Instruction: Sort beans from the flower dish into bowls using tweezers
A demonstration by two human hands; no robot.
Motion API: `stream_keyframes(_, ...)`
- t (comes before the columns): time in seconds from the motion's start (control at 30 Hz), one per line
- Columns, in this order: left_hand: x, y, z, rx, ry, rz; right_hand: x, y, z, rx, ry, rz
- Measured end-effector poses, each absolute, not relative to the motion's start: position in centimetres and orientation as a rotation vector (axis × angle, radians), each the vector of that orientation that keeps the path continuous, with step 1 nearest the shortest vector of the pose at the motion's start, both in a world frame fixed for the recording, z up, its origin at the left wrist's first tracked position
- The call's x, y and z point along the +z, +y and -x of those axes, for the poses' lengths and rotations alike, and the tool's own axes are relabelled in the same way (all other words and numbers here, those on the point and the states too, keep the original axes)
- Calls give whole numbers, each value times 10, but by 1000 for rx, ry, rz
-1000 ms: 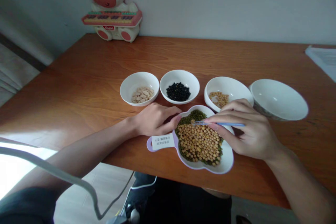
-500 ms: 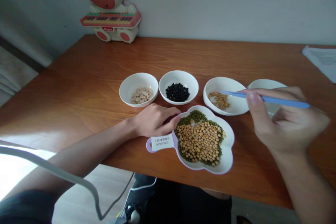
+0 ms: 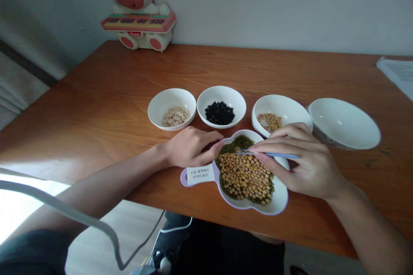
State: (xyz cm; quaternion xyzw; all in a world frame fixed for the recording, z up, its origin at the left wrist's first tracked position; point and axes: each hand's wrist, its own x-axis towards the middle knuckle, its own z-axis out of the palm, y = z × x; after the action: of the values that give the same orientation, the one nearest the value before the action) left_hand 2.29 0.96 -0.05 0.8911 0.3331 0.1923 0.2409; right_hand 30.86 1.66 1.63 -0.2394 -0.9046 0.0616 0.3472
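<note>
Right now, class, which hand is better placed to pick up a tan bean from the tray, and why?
Probably the right hand: it holds the blue tweezers, pointed at the tan beans in the tray. The left hand is at the tray's edge, with no tool visible.

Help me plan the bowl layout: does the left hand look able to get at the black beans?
Probably yes: the black beans lie in a white bowl just beyond the left hand, with nothing over them, though that hand appears to touch the dish.

We read "Music" on the red tag (image 3: 134, 34) of the toy keyboard (image 3: 138, 24); the white label (image 3: 200, 174) on the dish handle (image 3: 183, 177) bears upside-down characters too small to read.
</note>
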Motion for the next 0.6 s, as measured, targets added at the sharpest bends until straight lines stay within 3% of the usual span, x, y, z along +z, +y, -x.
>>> stream_keyframes(0.6, 1, 10, -24, 536, 920, -2427, 12, 17, -310, 161, -2351, 664)
